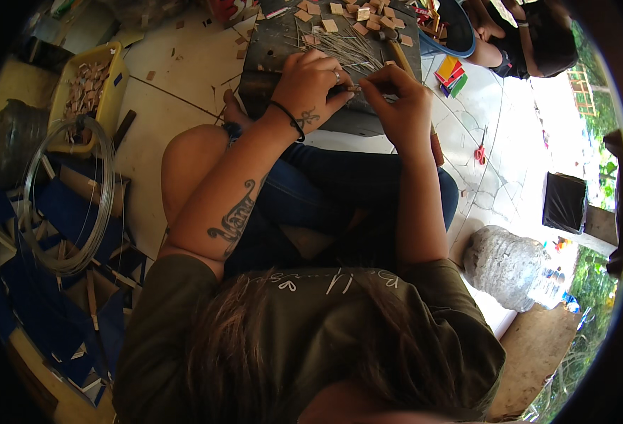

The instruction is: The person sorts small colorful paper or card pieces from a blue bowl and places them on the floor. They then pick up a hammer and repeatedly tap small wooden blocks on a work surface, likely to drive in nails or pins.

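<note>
A seated person's bare hands meet over a worn, dark low worktable [266,35]; the right hand [399,99] seems to pinch a tiny, thin, greyish piece [356,88] between thumb and forefinger; the left hand [310,79] curls beside it, fingertips hidden, so its grip cannot be told; the piece sits between both hands, near loose, thin grey wire-like rods [347,48]; it could slip if that pinch slackens; a straying knuckle could scatter the rods or nudge the wooden-handled hammer [399,58].
</note>
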Demonstrator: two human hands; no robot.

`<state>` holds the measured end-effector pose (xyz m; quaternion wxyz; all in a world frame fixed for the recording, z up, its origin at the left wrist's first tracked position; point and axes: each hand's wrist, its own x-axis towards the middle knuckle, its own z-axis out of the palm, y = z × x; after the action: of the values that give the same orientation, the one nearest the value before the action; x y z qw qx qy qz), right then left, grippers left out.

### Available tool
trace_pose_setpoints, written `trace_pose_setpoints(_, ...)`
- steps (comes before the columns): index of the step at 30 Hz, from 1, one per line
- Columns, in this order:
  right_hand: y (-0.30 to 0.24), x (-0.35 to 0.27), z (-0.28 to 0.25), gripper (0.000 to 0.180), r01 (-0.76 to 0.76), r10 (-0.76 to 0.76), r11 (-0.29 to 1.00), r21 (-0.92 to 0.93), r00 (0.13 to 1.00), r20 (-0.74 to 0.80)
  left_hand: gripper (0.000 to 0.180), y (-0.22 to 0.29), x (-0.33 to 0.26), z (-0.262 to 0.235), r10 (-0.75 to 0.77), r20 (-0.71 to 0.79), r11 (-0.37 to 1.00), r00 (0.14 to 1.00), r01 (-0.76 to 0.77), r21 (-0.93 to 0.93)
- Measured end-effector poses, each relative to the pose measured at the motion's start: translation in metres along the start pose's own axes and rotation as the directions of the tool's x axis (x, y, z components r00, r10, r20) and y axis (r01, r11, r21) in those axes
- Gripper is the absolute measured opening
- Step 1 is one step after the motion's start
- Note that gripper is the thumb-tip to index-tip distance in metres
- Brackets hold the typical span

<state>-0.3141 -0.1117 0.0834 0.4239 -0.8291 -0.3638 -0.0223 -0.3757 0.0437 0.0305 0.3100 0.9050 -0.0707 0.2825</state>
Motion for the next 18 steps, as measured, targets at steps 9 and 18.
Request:
trace_pose_setpoints(9,0.002,0.004,0.001,0.015,0.017,-0.014,0.997,-0.079,0.999,0.035,0.009,0.006,0.002,0.009,-0.119,-0.063,0.943,0.991,0.093,-0.318)
trace_pose_setpoints(18,0.054,-0.04,-0.043,0.047,-0.169,0.102,0.795,-0.583,0.984,-0.146,0.007,0.011,0.006,0.012,-0.086,-0.155,0.932,0.984,0.024,-0.363)
